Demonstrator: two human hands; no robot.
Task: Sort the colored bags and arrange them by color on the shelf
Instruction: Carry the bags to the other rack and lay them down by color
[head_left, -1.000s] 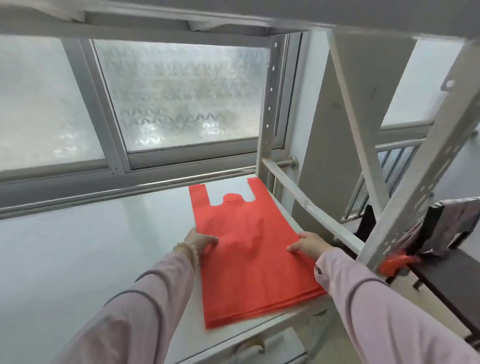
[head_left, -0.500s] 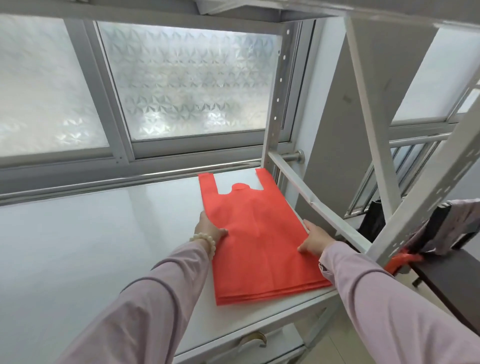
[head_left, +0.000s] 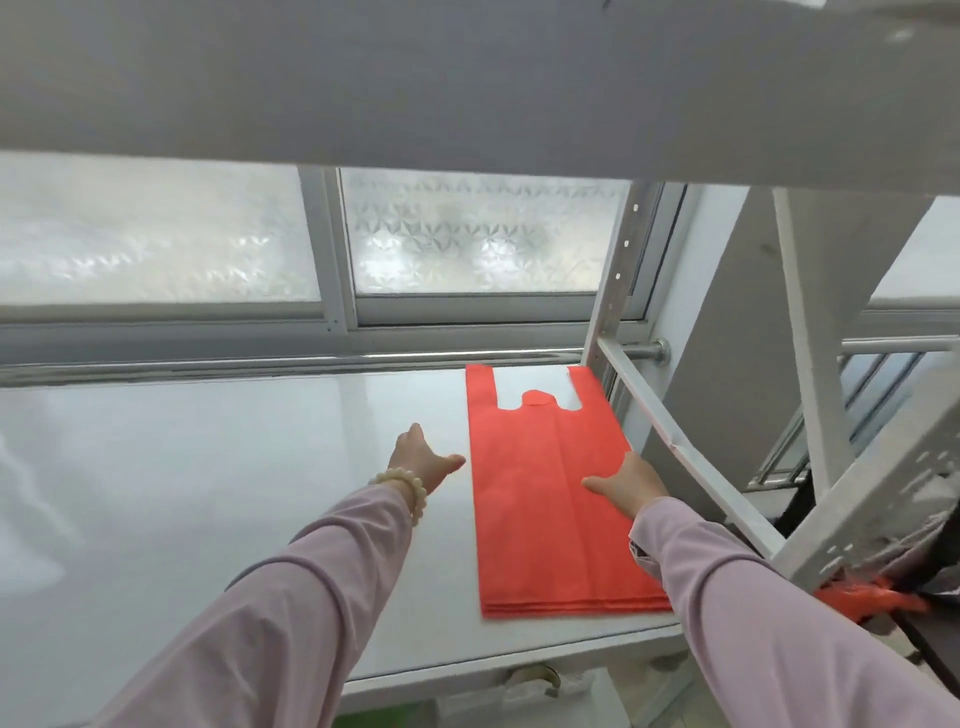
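A flat stack of red-orange bags (head_left: 540, 499) lies on the white shelf board (head_left: 234, 493) at its right end, handles toward the window. My right hand (head_left: 626, 483) rests flat on the stack's right edge, thumb spread across the fabric. My left hand (head_left: 421, 460), with a bead bracelet at the wrist, is open just left of the stack, apart from it, fingers stretched over the bare board.
The upper shelf board (head_left: 467, 78) crosses the top of the view. A white perforated upright (head_left: 613, 291) and a diagonal brace (head_left: 675, 441) stand to the right of the bags. Frosted window (head_left: 467, 234) behind. More orange bag material (head_left: 867, 597) shows at lower right beyond the frame.
My left hand has come off the stack's left edge and moved left onto the bare board. The stack now lies square to the shelf. The view has tilted up under the upper shelf.
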